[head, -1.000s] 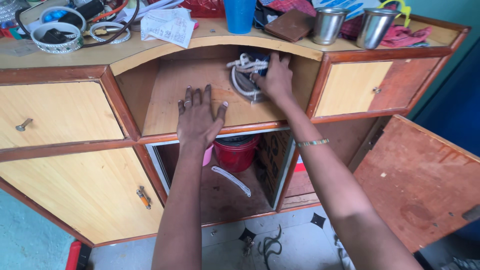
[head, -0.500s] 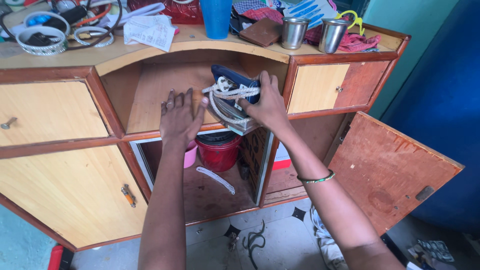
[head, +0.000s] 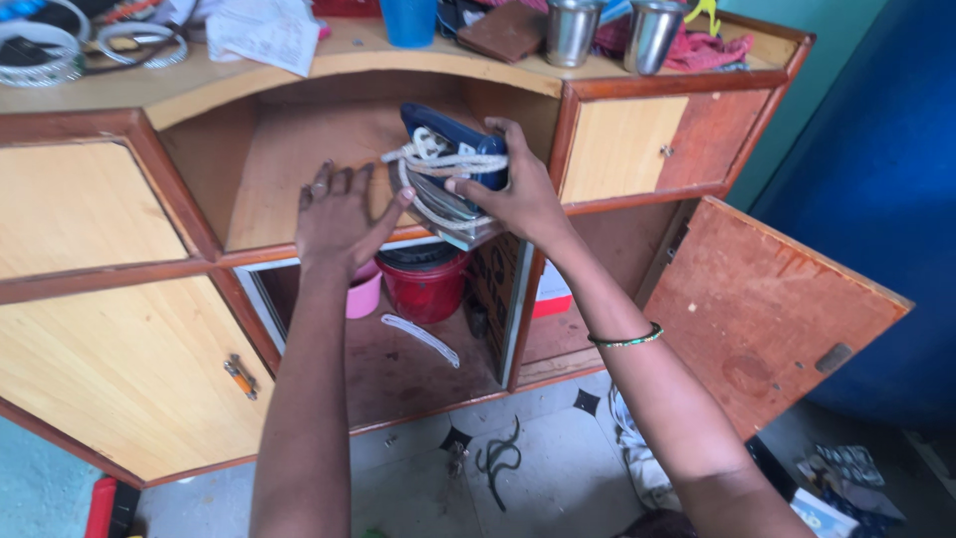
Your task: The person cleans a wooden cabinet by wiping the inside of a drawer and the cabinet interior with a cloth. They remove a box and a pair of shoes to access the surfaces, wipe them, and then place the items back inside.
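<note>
A wooden cabinet [head: 90, 209] fills most of the view, its worktop [head: 329, 62] crowded with two steel cups [head: 572, 30], a blue cup [head: 408, 20], a brown wallet [head: 503, 30], papers [head: 261, 30] and bangles [head: 40, 62]. An open niche [head: 279, 169] sits under the worktop's curved edge, and below it an open compartment holds a red bucket [head: 426, 287], a pink cup [head: 362, 295] and a white strip [head: 422, 339]. To the right a reddish door [head: 767, 299] hangs swung open in front of a blue surface [head: 886, 199]. On the tiled floor [head: 558, 478] lies a dark cord [head: 498, 460]. The right hand [head: 513, 194] grips an iron [head: 448, 174] by its blue handle, fingers [head: 478, 184] closed around it; the iron is tilted, wrapped in its white cord [head: 438, 164], and is held at the front edge of the niche, just above its shelf. The left hand [head: 339, 214] lies flat on the niche shelf just beside the iron, fingers spread and holding nothing, its thumb almost at the iron's soleplate. A green bangle [head: 625, 339] circles the right wrist.
</note>
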